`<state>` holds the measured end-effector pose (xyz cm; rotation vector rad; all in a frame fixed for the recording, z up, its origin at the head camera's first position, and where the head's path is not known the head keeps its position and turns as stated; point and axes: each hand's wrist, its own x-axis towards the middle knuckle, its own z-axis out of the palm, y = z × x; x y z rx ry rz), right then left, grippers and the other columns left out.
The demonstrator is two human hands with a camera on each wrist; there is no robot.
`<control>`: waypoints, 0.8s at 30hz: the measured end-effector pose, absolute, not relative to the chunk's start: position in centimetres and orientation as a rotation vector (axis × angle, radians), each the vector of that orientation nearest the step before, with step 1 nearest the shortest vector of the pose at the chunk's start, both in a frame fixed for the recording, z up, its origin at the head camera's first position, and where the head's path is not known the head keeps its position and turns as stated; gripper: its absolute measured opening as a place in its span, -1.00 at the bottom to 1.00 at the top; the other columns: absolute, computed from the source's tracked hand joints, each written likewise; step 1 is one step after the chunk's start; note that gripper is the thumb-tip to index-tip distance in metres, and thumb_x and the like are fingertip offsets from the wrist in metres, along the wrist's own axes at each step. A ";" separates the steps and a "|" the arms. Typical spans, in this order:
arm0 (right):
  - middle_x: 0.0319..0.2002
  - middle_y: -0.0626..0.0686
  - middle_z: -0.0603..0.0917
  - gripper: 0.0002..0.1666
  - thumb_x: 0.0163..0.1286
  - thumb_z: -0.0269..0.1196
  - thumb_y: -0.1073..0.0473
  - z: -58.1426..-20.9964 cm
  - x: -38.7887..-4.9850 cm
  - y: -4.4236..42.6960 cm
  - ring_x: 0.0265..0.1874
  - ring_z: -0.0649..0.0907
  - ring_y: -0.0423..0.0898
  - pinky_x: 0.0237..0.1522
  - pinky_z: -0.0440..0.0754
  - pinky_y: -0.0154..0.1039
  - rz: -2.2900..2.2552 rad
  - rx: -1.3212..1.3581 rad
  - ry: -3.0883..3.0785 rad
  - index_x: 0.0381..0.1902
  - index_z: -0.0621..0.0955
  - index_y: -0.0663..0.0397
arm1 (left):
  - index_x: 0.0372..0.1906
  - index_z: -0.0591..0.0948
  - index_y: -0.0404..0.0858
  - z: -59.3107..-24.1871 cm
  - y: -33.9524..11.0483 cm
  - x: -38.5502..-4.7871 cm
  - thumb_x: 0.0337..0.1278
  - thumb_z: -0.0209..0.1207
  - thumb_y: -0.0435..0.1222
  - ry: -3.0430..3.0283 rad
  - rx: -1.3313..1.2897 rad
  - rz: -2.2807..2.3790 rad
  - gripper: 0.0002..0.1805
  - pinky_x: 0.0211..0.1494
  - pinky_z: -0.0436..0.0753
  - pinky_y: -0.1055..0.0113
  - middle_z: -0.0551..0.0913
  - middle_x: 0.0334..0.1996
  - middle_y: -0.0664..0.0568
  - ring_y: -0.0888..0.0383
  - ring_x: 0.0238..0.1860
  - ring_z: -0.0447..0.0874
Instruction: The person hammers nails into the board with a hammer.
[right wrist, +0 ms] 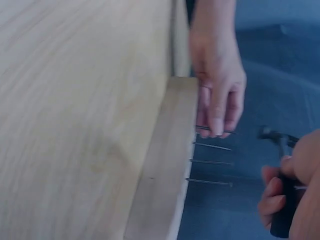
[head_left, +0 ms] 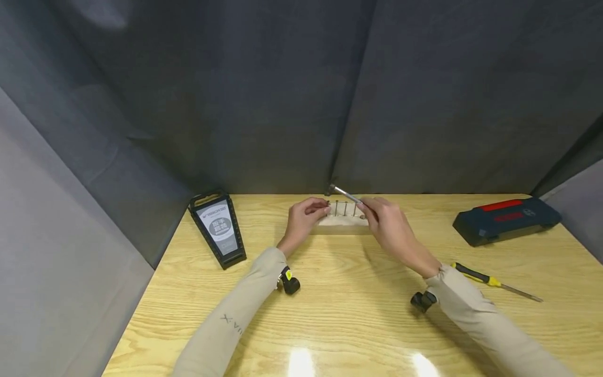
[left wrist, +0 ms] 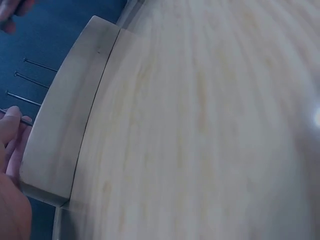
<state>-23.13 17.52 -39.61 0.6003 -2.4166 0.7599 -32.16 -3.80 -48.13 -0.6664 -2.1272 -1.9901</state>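
Near the back of the table a pale wooden block (head_left: pixel 341 229) carries three upright nails (head_left: pixel 345 209) in a row. At its left end my left hand (head_left: pixel 303 220) pinches another nail (right wrist: pixel 227 131) between thumb and fingers, its point against the block. My right hand (head_left: pixel 393 228) grips a small hammer (head_left: pixel 346 195) by its dark handle (right wrist: pixel 284 212). In the head view the hammer head (head_left: pixel 332 188) hangs just above and behind the pinched nail. The right wrist view shows a gap between hammer and nail. Only part of my left hand (left wrist: pixel 12 165) shows in the left wrist view.
A black case with a printed label (head_left: pixel 219 230) lies on the left of the table. To the right are a dark blue and red case (head_left: pixel 509 217) and a yellow and black screwdriver (head_left: pixel 492 281) beside my right sleeve. A dark curtain (head_left: pixel 282 104) hangs behind.
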 end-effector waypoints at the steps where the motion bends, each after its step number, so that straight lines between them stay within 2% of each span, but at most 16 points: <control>1: -0.48 0.09 0.62 -0.82 0.57 0.22 0.35 -39.4 -23.1 17.6 -0.60 0.42 -0.17 -0.60 0.33 -0.32 0.765 0.594 -2.396 -0.09 0.74 0.35 | -0.04 0.76 -0.37 -48.1 -3.8 -32.2 0.27 0.40 -0.41 -2.126 -0.673 -1.990 -0.80 -0.04 0.81 0.34 0.82 -0.11 -0.21 -0.08 -0.11 0.84; 7: -0.50 0.10 0.63 -0.82 0.57 0.23 0.35 -39.3 -23.7 18.4 -0.64 0.39 -0.18 -0.62 0.31 -0.34 0.758 0.617 -2.396 -0.10 0.74 0.38 | -0.03 0.76 -0.37 -48.2 -3.8 -32.2 0.28 0.39 -0.42 -2.136 -0.672 -2.002 -0.79 -0.03 0.81 0.35 0.82 -0.11 -0.19 -0.03 -0.12 0.84; 14: -0.47 0.05 0.64 -0.81 0.60 0.22 0.28 -39.9 -23.9 18.6 -0.63 0.41 -0.18 -0.60 0.33 -0.33 0.735 0.596 -2.539 -0.10 0.75 0.26 | -0.02 0.74 -0.39 -48.2 -3.7 -32.3 0.27 0.40 -0.43 -2.158 -0.681 -1.983 -0.79 -0.02 0.81 0.34 0.81 -0.11 -0.22 -0.03 -0.11 0.84; 20: -0.47 0.15 0.64 -0.82 0.52 0.26 0.40 -37.2 -24.1 18.4 -0.61 0.42 -0.15 -0.56 0.31 -0.41 0.803 0.667 -2.250 -0.05 0.72 0.44 | 0.01 0.74 -0.34 -48.2 -4.1 -32.2 0.33 0.38 -0.37 -2.175 -0.691 -1.976 -0.78 0.01 0.80 0.33 0.81 -0.08 -0.16 0.06 -0.10 0.83; 24: -0.41 0.23 0.67 -0.81 0.51 0.26 0.42 -36.8 -24.4 18.4 -0.55 0.49 -0.11 -0.49 0.33 -0.45 0.858 0.651 -2.051 -0.03 0.70 0.46 | 0.03 0.75 -0.33 -48.3 -4.2 -32.2 0.34 0.37 -0.36 -2.157 -0.695 -1.989 -0.77 0.01 0.81 0.32 0.81 -0.08 -0.15 0.03 -0.09 0.82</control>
